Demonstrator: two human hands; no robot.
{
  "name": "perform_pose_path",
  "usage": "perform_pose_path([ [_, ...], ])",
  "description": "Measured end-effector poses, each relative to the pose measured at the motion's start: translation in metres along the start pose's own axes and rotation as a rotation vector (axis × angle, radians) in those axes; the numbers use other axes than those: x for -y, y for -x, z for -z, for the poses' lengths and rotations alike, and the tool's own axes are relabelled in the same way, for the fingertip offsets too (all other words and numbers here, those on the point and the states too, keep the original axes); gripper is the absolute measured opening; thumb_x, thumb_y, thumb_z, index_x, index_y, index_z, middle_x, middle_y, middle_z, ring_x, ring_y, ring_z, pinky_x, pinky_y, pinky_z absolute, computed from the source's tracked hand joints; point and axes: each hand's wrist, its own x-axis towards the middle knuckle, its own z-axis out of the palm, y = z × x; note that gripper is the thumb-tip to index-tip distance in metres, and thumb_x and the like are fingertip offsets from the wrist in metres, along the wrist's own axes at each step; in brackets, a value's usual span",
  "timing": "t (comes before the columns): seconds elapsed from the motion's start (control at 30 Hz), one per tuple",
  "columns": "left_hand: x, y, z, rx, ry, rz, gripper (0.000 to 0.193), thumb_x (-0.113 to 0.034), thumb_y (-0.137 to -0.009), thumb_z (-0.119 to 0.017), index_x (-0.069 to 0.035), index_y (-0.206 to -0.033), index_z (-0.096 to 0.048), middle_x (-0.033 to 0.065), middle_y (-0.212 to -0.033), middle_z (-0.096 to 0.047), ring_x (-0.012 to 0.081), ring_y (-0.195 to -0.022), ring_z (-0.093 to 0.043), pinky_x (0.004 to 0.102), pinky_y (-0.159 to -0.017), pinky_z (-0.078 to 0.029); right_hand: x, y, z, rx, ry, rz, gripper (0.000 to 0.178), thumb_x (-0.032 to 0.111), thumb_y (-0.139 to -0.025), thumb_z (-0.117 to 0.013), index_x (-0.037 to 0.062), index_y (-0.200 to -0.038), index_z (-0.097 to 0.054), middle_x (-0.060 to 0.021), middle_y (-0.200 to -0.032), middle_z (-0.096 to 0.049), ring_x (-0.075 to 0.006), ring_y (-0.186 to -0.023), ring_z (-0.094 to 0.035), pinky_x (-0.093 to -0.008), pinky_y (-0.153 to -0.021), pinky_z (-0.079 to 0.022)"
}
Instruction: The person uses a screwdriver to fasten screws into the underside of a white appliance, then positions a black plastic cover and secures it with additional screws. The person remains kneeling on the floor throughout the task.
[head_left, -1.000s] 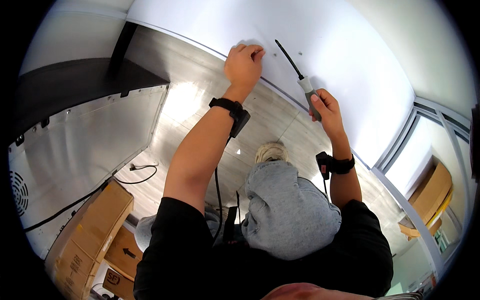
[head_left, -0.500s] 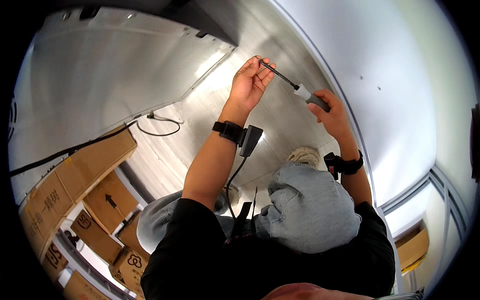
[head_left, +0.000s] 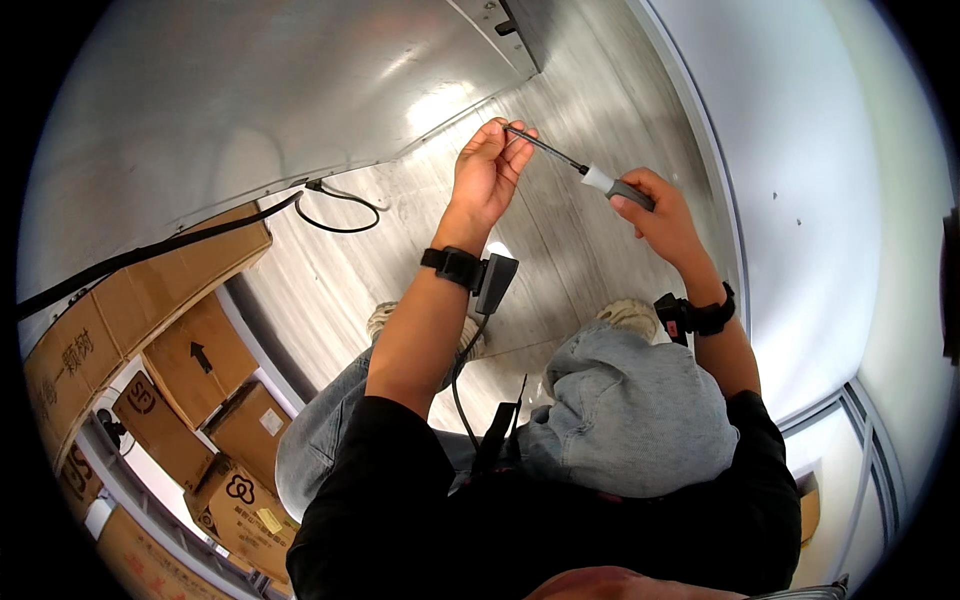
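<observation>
Currently gripping a screwdriver point(head_left: 597, 179) by the grey part of its handle in the right hand point(head_left: 662, 215), with thumb and fingers closed around it. Pointing the dark shaft leftward and slightly away from the body, toward the left hand point(head_left: 485, 180). Pinching the thin end of the shaft there between left thumb and forefinger, palm turned up, and leaving the very tip too small to make out. Holding the screwdriver above the pale floor point(head_left: 590, 110), between a silvery metal cabinet point(head_left: 250, 110) on the left and a white panel point(head_left: 810, 170) on the right. Wearing a black strap point(head_left: 455, 266) on the left wrist, and bending both knees in light blue jeans point(head_left: 640, 430). Having a black cable point(head_left: 160, 253) beside the cabinet and brown cardboard boxes point(head_left: 200, 365) at lower left.
</observation>
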Motion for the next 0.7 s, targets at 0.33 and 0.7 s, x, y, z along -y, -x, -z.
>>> perform_pose_path([
  [0.33,0.005,-0.002,0.036,-0.117,-0.011,-0.035,0.013,-0.010,-0.096,-0.046,-0.001,-0.097,-0.054,0.0125,-0.101,-0.061,0.0229,-0.090,-0.065,0.0296,-0.079,-0.058,0.036,-0.009,-0.015,-0.005,0.485,0.167,0.024,0.026,-0.082,-0.067,0.0054,-0.086,-0.056,-0.0054,-0.063,-0.055,-0.0169,-0.056,-0.051,-0.0317,-0.053,-0.039],
  [0.7,0.009,-0.032,0.064,-0.193,0.096,0.110,0.015,-0.013,-0.097,-0.045,-0.001,-0.097,-0.054,0.0134,-0.098,-0.063,0.0192,-0.082,-0.065,0.0295,-0.077,-0.058,0.072,-0.047,-0.041,0.044,0.753,-0.040,0.030,0.030,-0.078,-0.068,0.0022,-0.083,-0.056,-0.0105,-0.067,-0.059,-0.0209,-0.060,-0.056,-0.0358,-0.056,-0.042],
])
